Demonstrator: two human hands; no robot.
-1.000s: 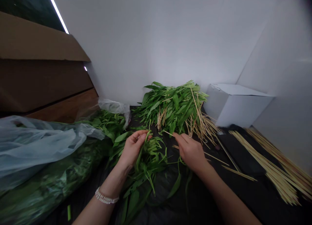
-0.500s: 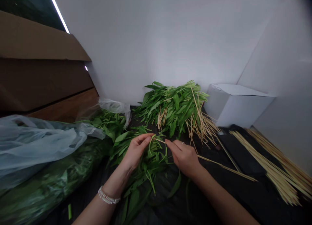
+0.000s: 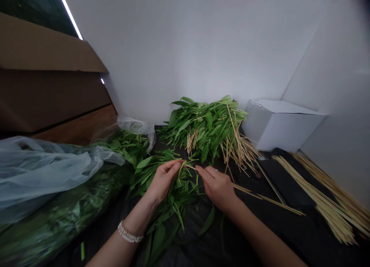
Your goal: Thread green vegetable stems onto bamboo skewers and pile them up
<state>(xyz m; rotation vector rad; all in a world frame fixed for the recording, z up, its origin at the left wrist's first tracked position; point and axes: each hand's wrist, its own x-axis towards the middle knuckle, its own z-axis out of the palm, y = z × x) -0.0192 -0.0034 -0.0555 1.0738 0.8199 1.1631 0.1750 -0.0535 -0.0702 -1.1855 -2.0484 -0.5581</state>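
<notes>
My left hand (image 3: 165, 178), with a beaded bracelet at the wrist, pinches a green vegetable stem (image 3: 179, 171) between thumb and fingers. My right hand (image 3: 216, 185), wearing a ring, is closed on a thin wooden skewer (image 3: 190, 166). The skewer's front end meets the stem at my left fingertips; whether it pierces the stem is too small to tell. Under both hands lie loose leafy greens (image 3: 160, 217) on a black surface. Behind them rises a pile of leafy greens (image 3: 199, 122) with many skewers (image 3: 241, 149) sticking out toward me.
At left a clear plastic bag (image 3: 72, 209) of greens lies under a whitish plastic bag (image 3: 52, 174), near a cardboard box (image 3: 52, 93). To the right are a white box (image 3: 286, 124), a dark flat object (image 3: 289, 184), bundled skewers (image 3: 320, 205) and a loose skewer (image 3: 283, 205).
Both hands stay almost in place. The skewer in my right hand appears shifted very slightly toward my left fingertips.
</notes>
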